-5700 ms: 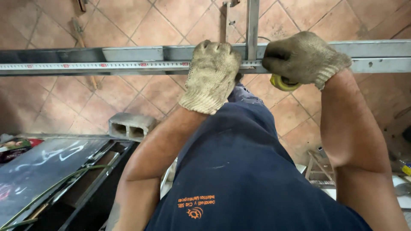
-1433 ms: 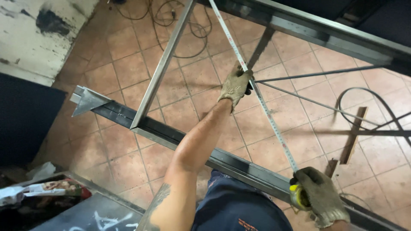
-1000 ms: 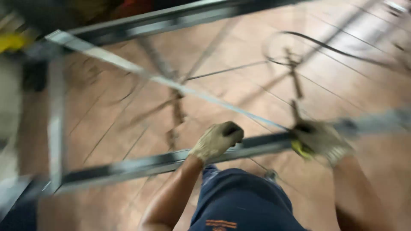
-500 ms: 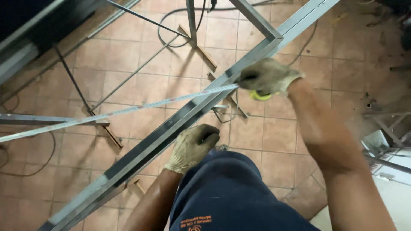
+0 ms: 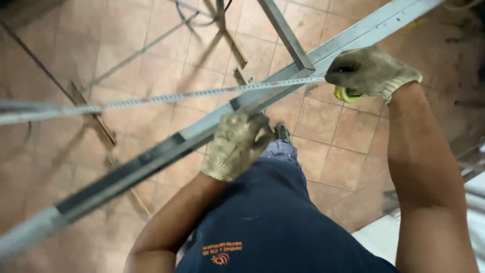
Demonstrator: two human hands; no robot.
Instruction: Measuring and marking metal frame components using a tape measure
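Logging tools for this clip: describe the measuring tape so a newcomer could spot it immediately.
Start at the long grey steel bar crossing the tiled floor diagonally. The right hand holds a yellow tape case above it. The measuring tape runs left: thin, pale, marked, unlike the plain bars.

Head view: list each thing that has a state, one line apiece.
tape measure: gripped in the right hand
tape blade: pulled out, running left past the frame edge
left hand: gloved, resting on the long steel bar
long steel bar: slanting, raised off the tiled floor
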